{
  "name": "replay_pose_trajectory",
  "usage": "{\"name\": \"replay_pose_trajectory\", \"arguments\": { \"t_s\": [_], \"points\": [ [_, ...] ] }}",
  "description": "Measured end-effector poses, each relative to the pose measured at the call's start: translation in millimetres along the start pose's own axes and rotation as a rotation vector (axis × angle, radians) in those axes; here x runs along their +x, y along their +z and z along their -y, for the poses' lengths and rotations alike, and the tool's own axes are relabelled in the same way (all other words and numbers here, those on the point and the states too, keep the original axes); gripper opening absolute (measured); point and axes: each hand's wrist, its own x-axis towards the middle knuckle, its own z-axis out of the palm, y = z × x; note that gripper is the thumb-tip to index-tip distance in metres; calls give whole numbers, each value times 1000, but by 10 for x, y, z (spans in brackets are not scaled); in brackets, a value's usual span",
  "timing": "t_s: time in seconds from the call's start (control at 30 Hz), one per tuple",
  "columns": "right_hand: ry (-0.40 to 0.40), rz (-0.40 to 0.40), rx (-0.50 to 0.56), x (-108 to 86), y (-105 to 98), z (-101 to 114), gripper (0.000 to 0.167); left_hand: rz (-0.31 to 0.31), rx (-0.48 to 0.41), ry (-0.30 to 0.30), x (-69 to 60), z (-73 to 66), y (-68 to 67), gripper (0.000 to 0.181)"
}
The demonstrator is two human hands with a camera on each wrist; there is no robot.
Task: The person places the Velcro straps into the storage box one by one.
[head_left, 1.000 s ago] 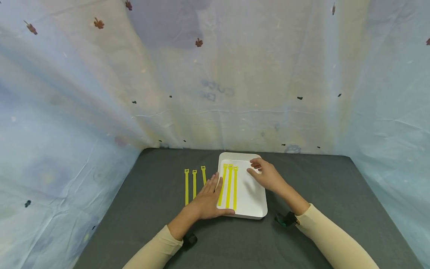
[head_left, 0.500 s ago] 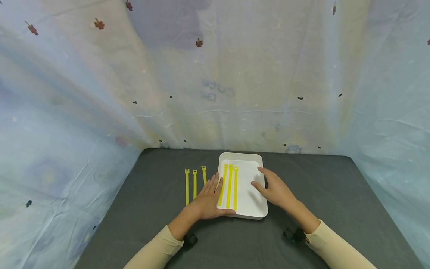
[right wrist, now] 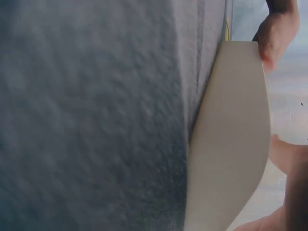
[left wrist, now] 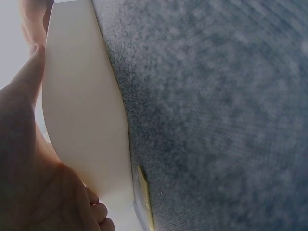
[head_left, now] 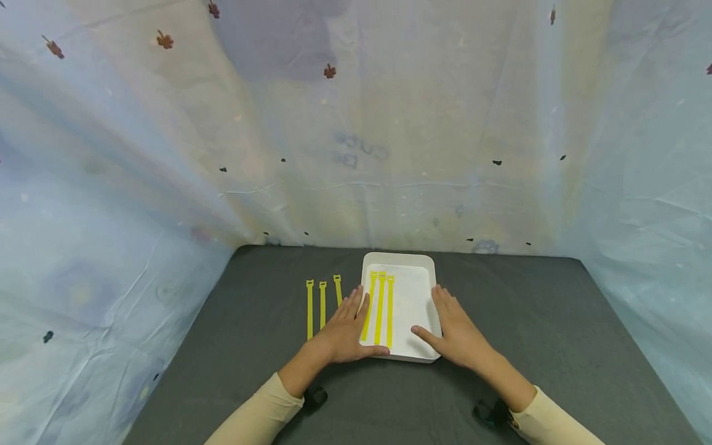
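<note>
One white tray (head_left: 411,309), six yellow straps (head_left: 381,309) (three of them inside), two hands (head_left: 345,334)

Room in white tray (head_left: 413,290), right of yellow straps (head_left: 380,309); hands (head_left: 346,335) (head_left: 458,337) block both sides.

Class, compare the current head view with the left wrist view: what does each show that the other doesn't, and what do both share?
Only the head view: the three yellow zip ties inside the white tray, and the curtain's brown leaf-like marks.

Only the left wrist view: the palm side of the left hand.

Both: the tray, left hand, part of the right hand, and a zip tie on the dark cloth.
</note>
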Motion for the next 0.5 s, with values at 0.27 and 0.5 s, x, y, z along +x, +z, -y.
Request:
{"name": "replay_pose_trajectory", "arguments": {
  "t_s": [0.27,0.5],
  "points": [
    [-21,25,-18,-75,51,51,119,7,5,4,4,5,-5,133],
    [-2,71,-34,-91,101,57,127,10,-4,12,10,15,1,133]
  ]
}}
